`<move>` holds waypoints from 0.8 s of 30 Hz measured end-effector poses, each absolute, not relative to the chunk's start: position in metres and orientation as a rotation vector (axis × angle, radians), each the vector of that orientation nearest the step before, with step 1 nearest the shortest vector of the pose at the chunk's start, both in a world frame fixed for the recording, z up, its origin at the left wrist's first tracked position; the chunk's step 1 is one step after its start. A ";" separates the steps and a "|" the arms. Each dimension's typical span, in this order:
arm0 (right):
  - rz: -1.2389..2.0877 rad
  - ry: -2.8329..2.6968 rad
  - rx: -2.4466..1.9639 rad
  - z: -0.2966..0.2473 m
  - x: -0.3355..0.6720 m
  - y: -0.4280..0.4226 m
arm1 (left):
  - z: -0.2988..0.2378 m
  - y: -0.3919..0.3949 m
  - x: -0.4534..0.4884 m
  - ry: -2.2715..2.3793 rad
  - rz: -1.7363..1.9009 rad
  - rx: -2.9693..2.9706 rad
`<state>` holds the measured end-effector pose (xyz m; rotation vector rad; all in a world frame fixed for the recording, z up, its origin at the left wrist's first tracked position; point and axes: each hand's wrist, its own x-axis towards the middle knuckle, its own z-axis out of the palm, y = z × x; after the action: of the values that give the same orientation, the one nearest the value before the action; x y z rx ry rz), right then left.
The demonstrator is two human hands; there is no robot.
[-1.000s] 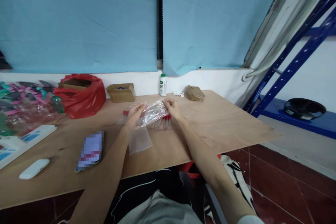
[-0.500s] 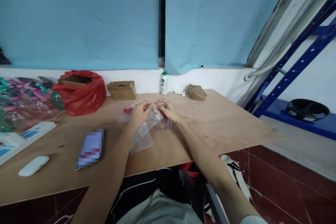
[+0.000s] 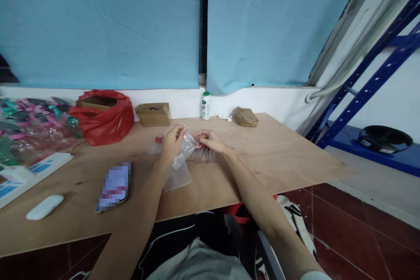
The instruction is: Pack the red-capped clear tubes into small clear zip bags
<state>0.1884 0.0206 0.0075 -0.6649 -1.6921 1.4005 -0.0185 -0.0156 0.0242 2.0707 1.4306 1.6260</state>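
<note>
My left hand point(image 3: 171, 142) is closed on a small clear plastic bag point(image 3: 187, 143) held just above the wooden table point(image 3: 262, 148). My right hand point(image 3: 210, 140) is beside it, fingers pinched at the bag's mouth, over a row of thin clear pieces with red ends point(image 3: 203, 154) lying on the table. What the right fingers hold is too small to make out. More clear bags point(image 3: 177, 177) lie flat below my left hand.
A phone point(image 3: 113, 184) and a white oblong device point(image 3: 44, 207) lie at the near left. Farther back stand a red bag with a box point(image 3: 103, 116), an open cardboard box point(image 3: 153, 114), a white bottle point(image 3: 205, 106) and a brown packet point(image 3: 246, 116). A blue rack point(image 3: 367, 74) stands on the right.
My hands came together and lowered toward the table. The bag, stretched out between both hands before, is now bunched in my left hand, with the right at its mouth.
</note>
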 end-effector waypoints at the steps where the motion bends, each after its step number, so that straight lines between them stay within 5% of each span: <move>1: 1.408 -1.701 -0.676 0.008 0.189 0.020 | 0.024 -0.015 -0.019 1.433 1.641 2.050; 24: 1.411 -1.900 -0.640 0.007 0.192 0.015 | 0.014 -0.001 -0.029 1.290 1.500 1.945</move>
<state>0.1917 0.0149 0.0066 -0.6400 -1.8999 1.4114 -0.0294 -0.0015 0.0136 1.9448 1.2899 1.5003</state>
